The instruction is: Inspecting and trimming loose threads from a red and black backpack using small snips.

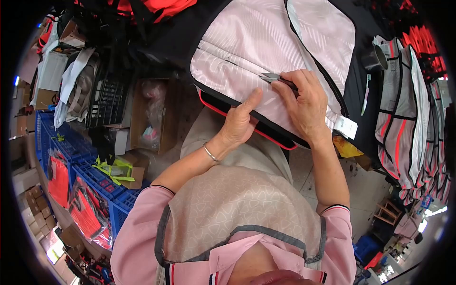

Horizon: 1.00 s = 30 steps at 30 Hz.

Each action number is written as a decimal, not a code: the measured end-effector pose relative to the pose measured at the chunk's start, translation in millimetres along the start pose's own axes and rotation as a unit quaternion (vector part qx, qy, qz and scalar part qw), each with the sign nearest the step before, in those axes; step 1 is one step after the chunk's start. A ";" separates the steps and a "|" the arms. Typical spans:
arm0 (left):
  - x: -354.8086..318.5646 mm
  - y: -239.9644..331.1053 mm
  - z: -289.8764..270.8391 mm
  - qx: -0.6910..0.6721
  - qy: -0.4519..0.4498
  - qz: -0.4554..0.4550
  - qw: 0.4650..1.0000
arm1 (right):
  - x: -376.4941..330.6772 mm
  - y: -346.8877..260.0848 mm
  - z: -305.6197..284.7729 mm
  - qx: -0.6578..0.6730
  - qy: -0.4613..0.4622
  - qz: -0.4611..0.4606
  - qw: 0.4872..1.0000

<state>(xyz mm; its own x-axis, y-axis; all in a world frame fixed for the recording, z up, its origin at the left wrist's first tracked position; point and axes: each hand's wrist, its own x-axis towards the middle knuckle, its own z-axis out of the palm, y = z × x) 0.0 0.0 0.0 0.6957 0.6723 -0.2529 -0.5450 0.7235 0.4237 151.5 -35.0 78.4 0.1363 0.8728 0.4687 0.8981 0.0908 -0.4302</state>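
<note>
The right hand (pixel 306 104) has its grip clenched on small metal snips (pixel 273 77), their pointed blades lying against the pale pink, faintly striped lining (pixel 266 42) of an opened black bag trimmed with red piping. The left hand (pixel 240 121) presses flat on the lining's lower edge, thumb raised, holding nothing; a thin silver bangle (pixel 209 153) circles its wrist.

Pink short-sleeved shirt, dark-trimmed cuffs; beige patterned apron, grey-edged; thin bracelet, seemingly silver, on left wrist (pixel 209 153).
</note>
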 end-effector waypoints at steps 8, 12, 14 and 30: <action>-0.3 -0.4 -1.6 -0.006 0.002 -0.003 1.000 | 4.7 4.5 -1.7 0.002 -0.035 0.002 0.999; 1.0 -0.4 -0.5 -0.014 0.000 0.001 1.000 | 5.8 5.1 -1.6 0.059 -0.010 0.019 0.998; 1.6 -1.4 -2.0 -0.018 0.008 -0.004 1.000 | 7.5 2.8 -2.2 -0.018 -0.049 -0.007 0.999; 3.6 -3.2 -2.4 -0.023 0.015 -0.001 1.000 | 3.2 2.1 8.1 -0.007 -0.001 -0.002 1.000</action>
<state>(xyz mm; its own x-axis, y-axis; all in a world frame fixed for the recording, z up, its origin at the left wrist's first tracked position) 3.2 0.5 -4.3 0.6829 0.6748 -0.2798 -0.5653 0.7308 0.3827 150.5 -28.1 72.7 0.1317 0.8733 0.4690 0.9046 0.0877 -0.4172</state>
